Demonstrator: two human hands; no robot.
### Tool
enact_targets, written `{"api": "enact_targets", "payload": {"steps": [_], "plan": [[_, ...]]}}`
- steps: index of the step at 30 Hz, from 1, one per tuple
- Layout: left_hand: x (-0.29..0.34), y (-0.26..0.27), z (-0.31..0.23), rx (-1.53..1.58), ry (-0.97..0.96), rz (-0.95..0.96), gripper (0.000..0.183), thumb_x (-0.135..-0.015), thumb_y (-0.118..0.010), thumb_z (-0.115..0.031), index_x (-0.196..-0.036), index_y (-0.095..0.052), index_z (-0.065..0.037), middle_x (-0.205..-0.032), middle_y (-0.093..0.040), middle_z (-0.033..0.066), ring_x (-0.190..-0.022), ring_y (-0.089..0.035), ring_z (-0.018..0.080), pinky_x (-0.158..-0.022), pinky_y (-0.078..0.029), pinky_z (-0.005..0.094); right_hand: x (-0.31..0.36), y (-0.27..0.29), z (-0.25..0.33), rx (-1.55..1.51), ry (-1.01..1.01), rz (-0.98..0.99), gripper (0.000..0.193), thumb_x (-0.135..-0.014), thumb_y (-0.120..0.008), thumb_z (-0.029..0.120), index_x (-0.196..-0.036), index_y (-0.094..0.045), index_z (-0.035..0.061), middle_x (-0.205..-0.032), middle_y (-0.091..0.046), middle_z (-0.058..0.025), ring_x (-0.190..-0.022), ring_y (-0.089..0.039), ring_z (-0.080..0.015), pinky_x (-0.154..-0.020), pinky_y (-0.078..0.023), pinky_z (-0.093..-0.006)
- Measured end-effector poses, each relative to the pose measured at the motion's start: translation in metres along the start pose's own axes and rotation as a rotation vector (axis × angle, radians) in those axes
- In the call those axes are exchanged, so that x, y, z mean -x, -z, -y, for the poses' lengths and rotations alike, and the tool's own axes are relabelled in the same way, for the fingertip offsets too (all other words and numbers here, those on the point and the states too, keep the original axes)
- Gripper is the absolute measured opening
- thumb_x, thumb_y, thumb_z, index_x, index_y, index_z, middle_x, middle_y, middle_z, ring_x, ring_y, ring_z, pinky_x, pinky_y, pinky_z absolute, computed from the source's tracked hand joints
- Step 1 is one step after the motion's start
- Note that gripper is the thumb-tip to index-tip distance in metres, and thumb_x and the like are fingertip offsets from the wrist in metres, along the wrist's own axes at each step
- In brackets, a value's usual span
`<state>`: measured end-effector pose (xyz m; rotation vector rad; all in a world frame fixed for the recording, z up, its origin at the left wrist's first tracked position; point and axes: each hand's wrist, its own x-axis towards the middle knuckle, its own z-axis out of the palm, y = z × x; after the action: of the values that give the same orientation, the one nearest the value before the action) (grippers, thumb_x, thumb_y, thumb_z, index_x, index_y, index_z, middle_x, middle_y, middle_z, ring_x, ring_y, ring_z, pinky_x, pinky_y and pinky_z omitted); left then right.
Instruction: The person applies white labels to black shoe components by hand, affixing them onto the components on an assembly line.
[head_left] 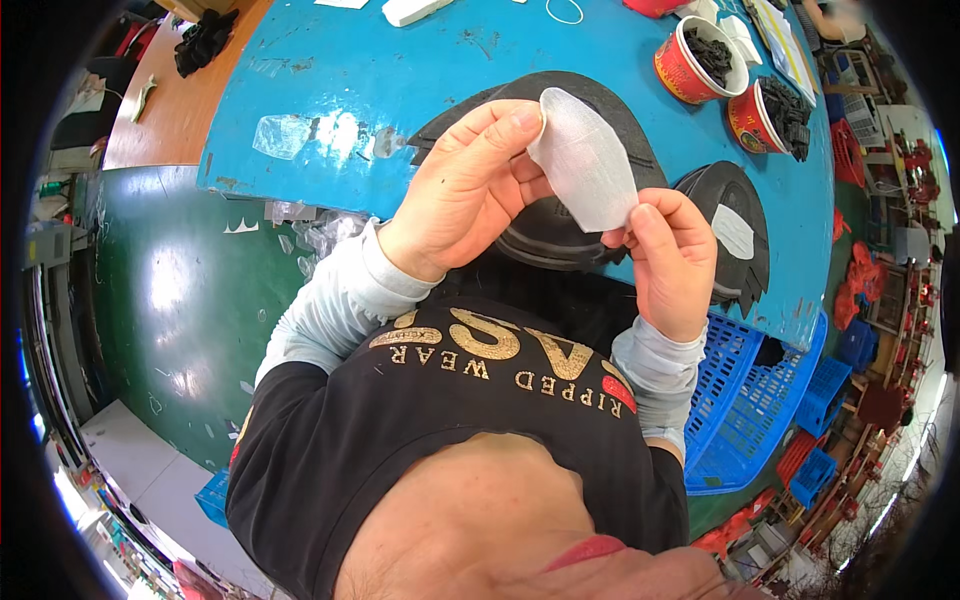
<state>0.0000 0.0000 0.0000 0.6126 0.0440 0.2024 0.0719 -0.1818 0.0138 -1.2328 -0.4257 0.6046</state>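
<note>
Between my two hands, above the blue table [330, 60], a thin white translucent sheet with a rounded oval outline [585, 160] is stretched up. My left hand [470, 180] pinches its upper left edge between thumb and fingers. At the sheet's lower right corner, my right hand [672, 250] grips it with thumb and fingertips. Behind and below the hands lie black rubber pieces resembling shoe soles [630, 120], partly hidden by the hands and sheet. Another black rubber piece [745, 190], right of my right hand, has a white patch [733, 232] on it.
Two red paper tubs [680, 72] [745, 122] holding small black pieces stand at the table's far right. A blue plastic basket [730, 410] sits below the table's right edge. Clear plastic scraps [283, 136] lie on the left, and papers [785, 50] at the far right.
</note>
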Motion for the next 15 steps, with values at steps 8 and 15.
{"api": "enact_targets", "payload": {"steps": [8,15], "plan": [[0.004,-0.002,-0.019,-0.886,-0.607,0.088,0.03,-0.085,-0.059,-0.018,-0.11,-0.056,-0.001,-0.108,-0.059,0.0121,-0.097,-0.058,0.023,-0.084,-0.044,0.0327,-0.005,-0.021,0.018,0.305,0.206,-0.195,0.008,-0.081,-0.062,0.001,-0.084,-0.054,0.0009,-0.075,-0.057,-0.0006,-0.065,-0.05,-0.0041,-0.06,-0.041,-0.0178],[0.008,0.013,0.0,-0.936,-0.477,0.207,0.022,-0.072,-0.072,-0.003,-0.093,-0.065,0.0,-0.1,-0.061,0.0136,-0.087,-0.061,0.0198,-0.074,-0.049,0.0285,-0.015,-0.039,-0.003,-0.015,0.01,0.043,0.008,-0.085,-0.061,0.007,-0.086,-0.055,0.0007,-0.077,-0.056,-0.0011,-0.069,-0.052,-0.0065,-0.062,-0.042,-0.0194]]}}
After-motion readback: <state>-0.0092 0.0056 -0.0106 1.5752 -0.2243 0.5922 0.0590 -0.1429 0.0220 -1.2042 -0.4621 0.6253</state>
